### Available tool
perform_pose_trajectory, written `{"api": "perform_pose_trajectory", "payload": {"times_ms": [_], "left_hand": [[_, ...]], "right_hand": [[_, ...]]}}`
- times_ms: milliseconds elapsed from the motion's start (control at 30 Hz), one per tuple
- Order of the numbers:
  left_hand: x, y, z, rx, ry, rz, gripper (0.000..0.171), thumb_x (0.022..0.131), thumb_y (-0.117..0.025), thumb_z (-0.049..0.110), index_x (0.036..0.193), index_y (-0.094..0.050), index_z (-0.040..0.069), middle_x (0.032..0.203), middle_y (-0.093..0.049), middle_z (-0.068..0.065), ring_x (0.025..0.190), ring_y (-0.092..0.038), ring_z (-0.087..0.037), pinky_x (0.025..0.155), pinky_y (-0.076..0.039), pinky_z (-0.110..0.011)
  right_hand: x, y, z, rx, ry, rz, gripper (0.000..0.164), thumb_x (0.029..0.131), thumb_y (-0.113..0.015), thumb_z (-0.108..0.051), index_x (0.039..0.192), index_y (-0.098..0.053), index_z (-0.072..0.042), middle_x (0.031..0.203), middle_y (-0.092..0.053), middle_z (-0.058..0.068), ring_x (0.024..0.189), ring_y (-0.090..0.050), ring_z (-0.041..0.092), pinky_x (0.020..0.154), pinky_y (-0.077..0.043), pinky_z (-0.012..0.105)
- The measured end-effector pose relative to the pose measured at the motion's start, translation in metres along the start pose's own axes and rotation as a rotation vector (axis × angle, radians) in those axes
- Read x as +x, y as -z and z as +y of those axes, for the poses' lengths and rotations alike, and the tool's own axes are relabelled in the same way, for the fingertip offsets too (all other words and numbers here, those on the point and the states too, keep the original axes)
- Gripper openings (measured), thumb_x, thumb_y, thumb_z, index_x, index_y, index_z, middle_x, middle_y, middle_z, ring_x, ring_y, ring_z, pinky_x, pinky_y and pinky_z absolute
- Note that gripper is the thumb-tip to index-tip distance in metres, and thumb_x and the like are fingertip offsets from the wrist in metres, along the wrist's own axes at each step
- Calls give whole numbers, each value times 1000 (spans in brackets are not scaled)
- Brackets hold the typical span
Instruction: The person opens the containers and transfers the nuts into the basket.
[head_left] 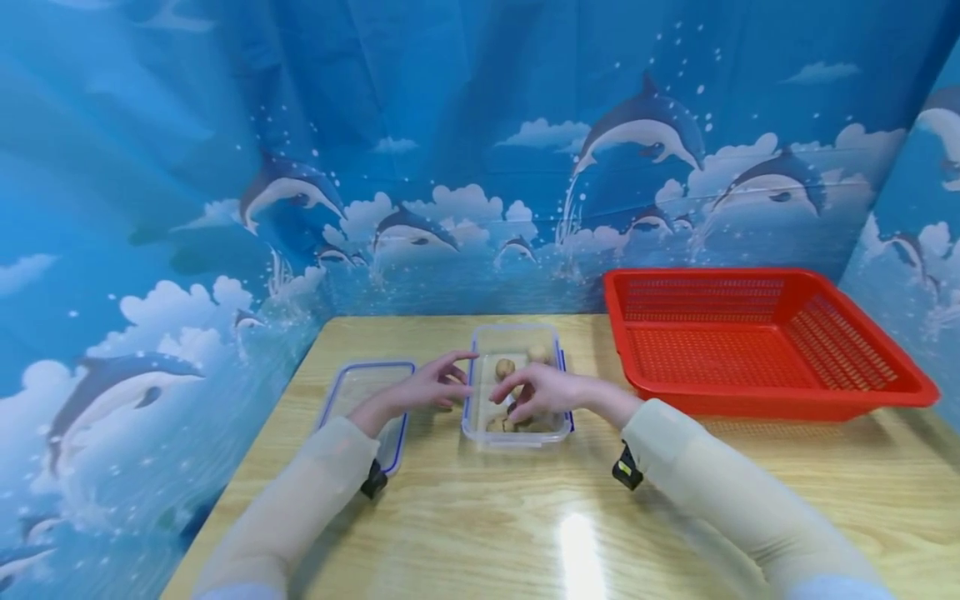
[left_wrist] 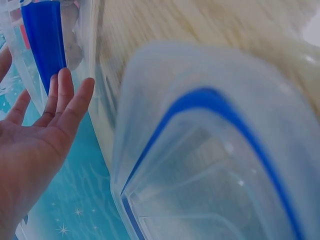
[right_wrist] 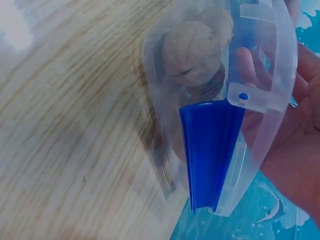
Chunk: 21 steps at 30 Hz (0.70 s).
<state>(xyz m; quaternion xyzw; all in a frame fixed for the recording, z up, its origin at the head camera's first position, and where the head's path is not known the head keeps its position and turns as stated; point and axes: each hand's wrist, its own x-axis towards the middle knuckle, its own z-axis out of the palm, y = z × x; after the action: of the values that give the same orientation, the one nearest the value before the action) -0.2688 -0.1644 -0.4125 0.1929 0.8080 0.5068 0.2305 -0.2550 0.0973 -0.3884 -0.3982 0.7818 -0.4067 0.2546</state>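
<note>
A clear plastic box [head_left: 517, 442] with blue latches [right_wrist: 212, 155] stands on the table, holding several walnuts [right_wrist: 192, 52]. My right hand [head_left: 543, 390] reaches over its right wall, fingers bent down inside. Between thumb and fingers shows a small white and dark thing [head_left: 512, 404]; I cannot tell whether they pinch it. At the box's left side is my left hand [head_left: 435, 383], its fingers loosely spread, fingertips right by the rim and the blue latch [left_wrist: 44, 40]. A clear lid [head_left: 360, 375] with a blue seal lies under and beside the left wrist.
To the right stands a large red plastic basket [head_left: 705, 342] with perforated walls. The wooden table [head_left: 480, 517] meets a blue dolphin-print curtain [head_left: 465, 150] at the back and left.
</note>
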Motion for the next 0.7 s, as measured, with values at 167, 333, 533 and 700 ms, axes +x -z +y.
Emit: {"api": "perform_pose_trajectory", "payload": {"times_ms": [167,333,533,700], "left_hand": [[2,0,1,-38,16,-14,65,96,-62,13,152,-30,16,120,-51,-19,98,-60,-26,82,-56,-44],[1,0,-1,-60,19,-21,67,95,-64,14,152,-30,16,120,-51,-17,97,-60,-25,80,-56,-41],[0,0,-2,-51,12,-13,66,95,-63,15,152,-30,16,118,-51,-17,97,-59,-25,79,-56,-41],[0,0,0,-35,23,-13,66,95,-64,18,152,-31,18,119,-52,-16,97,-60,-26,82,-55,-42]], "right_hand": [[4,-4,3,-65,0,-26,39,86,-72,-2,123,-61,6,119,-64,17,91,-66,19,82,-54,25],[8,-8,6,-195,-6,-35,42,83,-74,-1,123,-64,1,109,-68,9,86,-64,15,78,-53,22],[15,-10,6,-266,-23,-35,40,81,-76,-2,119,-66,1,100,-69,3,86,-63,12,79,-52,20],[18,-11,5,-308,-40,-42,34,81,-77,-6,114,-68,0,92,-69,-2,84,-63,8,78,-52,18]]}}
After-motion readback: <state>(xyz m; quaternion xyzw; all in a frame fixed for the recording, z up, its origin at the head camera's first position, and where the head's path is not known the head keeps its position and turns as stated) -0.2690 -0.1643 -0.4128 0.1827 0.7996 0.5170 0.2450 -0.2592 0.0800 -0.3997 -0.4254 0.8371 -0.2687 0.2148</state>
